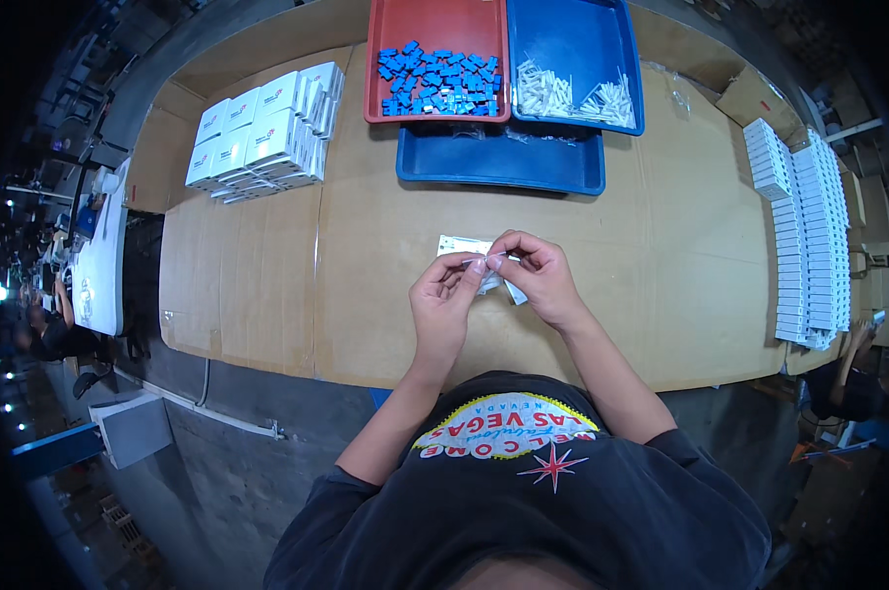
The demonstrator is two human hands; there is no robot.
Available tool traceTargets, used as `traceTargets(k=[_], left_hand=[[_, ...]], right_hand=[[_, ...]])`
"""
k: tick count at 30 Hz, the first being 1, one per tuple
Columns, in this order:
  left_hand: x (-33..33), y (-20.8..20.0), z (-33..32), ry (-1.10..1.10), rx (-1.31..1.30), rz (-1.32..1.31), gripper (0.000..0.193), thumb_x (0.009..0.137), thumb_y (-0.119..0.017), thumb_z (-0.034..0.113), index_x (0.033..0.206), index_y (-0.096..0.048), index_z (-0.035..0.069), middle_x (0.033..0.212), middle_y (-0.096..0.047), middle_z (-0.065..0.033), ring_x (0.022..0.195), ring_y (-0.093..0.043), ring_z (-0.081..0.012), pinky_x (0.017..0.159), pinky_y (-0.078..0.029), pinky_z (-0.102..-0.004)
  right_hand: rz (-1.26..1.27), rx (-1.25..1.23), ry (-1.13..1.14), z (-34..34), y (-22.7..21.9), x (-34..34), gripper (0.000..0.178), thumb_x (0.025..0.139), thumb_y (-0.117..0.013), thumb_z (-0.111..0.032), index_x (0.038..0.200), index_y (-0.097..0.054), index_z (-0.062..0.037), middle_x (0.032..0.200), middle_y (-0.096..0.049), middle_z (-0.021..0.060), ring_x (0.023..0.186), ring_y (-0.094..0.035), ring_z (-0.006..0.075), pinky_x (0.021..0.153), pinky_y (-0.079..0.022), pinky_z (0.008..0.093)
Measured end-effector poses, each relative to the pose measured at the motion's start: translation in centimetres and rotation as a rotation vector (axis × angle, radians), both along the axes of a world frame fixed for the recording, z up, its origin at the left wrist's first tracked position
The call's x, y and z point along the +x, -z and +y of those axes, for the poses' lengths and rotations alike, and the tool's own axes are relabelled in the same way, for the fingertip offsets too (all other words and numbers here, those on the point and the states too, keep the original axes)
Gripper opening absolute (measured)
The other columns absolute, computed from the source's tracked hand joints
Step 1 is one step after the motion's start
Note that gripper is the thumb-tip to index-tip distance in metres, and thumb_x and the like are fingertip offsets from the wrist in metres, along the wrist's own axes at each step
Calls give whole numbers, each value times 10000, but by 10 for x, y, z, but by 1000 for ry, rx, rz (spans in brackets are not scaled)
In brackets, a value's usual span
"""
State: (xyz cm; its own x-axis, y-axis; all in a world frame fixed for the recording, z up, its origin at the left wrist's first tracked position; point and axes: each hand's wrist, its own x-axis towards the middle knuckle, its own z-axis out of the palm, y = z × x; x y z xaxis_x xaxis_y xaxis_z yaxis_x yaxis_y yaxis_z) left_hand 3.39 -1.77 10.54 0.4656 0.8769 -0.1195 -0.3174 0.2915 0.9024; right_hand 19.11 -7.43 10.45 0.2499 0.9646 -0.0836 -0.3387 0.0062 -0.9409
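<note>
My left hand [440,300] and my right hand [544,283] meet over the middle of the table, thumbs and forefingers pinched together. Between the fingertips is a thin, whitish piece [486,262], mostly covered by the fingers, so its kind is unclear. Both hands appear to grip it. Just beneath them, a white printed card or flat carton [456,243] lies on the cardboard, partly hidden by the hands.
Ahead, a red tray [436,25] holds small blue plastic parts [439,81], and a blue tray [567,34] holds slender white pieces [547,90]. Both overlap another blue tray [498,169]. White boxes [262,133] are stacked left; rows of white cartons [793,246] stand right.
</note>
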Motion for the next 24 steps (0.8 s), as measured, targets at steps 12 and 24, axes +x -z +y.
traceTargets(k=[12,24], left_hand=[[-1,-11,-1,30,-75,8,132,1034,-667,56,1129,-700,-29,1069,-740,-80,980,-683,-109,891,-542,-260],[-21,-17,25,280,-87,1,151,1040,-680,124,1094,-723,-10,1042,-760,-76,992,-688,-108,919,-528,-270]], right_hand=[[-73,80,-76,4,-4,9,69,993,-696,-30,1043,-672,11,994,-640,22,903,-592,80,818,-486,249],[59,63,-178,1,-14,26,48,962,-735,-35,954,-742,12,981,-699,47,914,-628,104,821,-498,262]])
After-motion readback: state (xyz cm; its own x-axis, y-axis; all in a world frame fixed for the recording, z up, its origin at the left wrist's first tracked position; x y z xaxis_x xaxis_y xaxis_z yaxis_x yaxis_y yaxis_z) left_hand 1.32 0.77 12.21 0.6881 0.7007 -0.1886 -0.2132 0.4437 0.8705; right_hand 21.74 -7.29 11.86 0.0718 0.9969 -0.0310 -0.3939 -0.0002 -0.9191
